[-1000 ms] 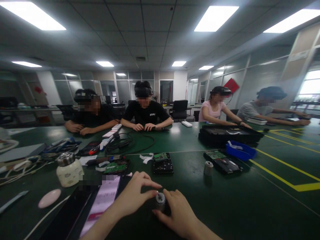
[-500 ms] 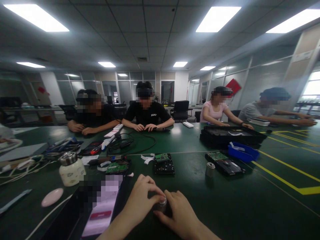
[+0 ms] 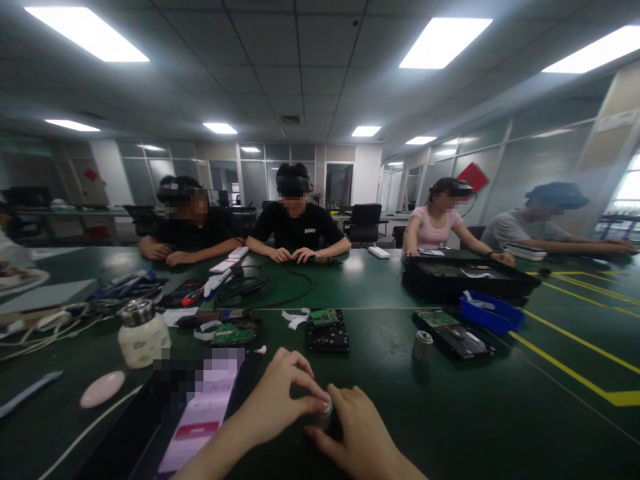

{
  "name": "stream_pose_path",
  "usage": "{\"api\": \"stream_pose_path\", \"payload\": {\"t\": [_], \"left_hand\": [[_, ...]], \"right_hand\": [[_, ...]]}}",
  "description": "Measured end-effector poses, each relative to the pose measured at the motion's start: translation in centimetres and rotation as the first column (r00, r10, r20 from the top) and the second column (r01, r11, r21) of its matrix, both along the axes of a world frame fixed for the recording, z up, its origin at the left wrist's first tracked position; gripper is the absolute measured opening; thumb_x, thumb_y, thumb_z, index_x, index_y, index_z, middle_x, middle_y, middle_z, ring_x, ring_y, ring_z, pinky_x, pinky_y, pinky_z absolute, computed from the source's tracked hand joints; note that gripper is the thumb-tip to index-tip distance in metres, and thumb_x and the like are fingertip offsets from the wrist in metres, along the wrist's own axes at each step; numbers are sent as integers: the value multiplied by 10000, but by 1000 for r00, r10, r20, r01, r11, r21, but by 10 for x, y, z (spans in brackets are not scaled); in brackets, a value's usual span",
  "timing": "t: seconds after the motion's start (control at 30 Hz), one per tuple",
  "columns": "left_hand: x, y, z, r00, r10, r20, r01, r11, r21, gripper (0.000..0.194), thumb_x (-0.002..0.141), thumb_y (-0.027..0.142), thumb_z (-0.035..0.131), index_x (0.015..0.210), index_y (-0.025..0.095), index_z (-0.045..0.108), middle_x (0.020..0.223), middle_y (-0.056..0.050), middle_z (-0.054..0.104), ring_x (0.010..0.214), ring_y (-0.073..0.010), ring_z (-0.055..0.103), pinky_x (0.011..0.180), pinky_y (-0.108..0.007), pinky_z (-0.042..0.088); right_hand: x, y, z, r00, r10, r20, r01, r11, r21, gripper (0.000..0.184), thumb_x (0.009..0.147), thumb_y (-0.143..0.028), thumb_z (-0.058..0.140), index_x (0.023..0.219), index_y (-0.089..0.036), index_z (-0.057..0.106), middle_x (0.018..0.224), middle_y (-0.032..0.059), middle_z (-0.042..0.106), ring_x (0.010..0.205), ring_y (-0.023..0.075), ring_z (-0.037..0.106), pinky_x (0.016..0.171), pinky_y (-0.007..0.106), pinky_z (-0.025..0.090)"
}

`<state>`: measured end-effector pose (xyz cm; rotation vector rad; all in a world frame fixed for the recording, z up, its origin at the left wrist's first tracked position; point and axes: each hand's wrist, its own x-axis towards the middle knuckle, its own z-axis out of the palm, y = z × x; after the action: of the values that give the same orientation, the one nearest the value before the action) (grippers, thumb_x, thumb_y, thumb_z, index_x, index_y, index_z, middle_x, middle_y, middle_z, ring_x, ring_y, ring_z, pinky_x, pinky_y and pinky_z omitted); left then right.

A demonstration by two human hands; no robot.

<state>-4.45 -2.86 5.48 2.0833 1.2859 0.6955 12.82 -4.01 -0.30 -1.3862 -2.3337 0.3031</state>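
Observation:
Low in the middle, a small silvery metal cylinder [image 3: 324, 420] stands on the green table between my hands. My left hand [image 3: 281, 393] pinches its top edge with thumb and forefinger. Around its side curl the thumb and fingers of my right hand [image 3: 357, 427], which hides part of it. A second metal cylinder [image 3: 423, 347] stands upright farther off to the right. Beyond my hands lies a black drive-like unit [image 3: 329, 338] with a green circuit board on it; another such unit [image 3: 470, 339] is right of the second cylinder.
Left of my hands are a lit screen [image 3: 200, 413], a cream bottle [image 3: 143, 337] and a pink oval object [image 3: 103, 389]. A blue bin [image 3: 493, 319] and a black tray [image 3: 465, 283] stand at the right. Several people sit across the table [image 3: 500, 420].
My hands keep nearly the same hold on the metal cylinder. Across the table, the black tray has shifted slightly toward me, with a co-worker's hands at it. The whole view has turned a little.

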Motion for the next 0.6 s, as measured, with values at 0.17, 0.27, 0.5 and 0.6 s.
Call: {"api": "stream_pose_path", "payload": {"t": [0.17,0.27,0.5,0.6], "left_hand": [[0,4,-7,997,66,26,-65,997,-45,194,667,449,686,803,321,736,935,-17,590,955,-213,493,887,-343,344],[2,6,-12,996,88,26,-86,994,-68,205,641,458,695,750,291,744,899,-19,602,942,-217,505,870,-335,349],[5,2,-13,966,228,121,-231,973,17,232,625,461,703,665,234,730,756,-21,633,846,-212,539,784,-317,374],[-2,10,-13,948,262,183,-288,948,132,251,677,476,662,698,234,727,749,-20,642,800,-191,538,742,-298,378]], "right_hand": [[0,-2,3,1000,25,4,-25,1000,2,297,804,-412,575,1005,-194,560,935,41,642,840,219,581,789,326,362],[0,-2,2,1000,10,20,-10,1000,12,281,800,-423,576,956,-190,556,900,40,639,821,217,578,778,328,361],[0,0,2,999,33,38,-35,999,39,287,816,-436,559,960,-188,548,887,41,635,795,211,577,738,316,363],[-1,0,3,998,36,46,-38,998,45,284,816,-449,557,930,-190,540,857,42,639,766,211,576,718,314,367]]}}
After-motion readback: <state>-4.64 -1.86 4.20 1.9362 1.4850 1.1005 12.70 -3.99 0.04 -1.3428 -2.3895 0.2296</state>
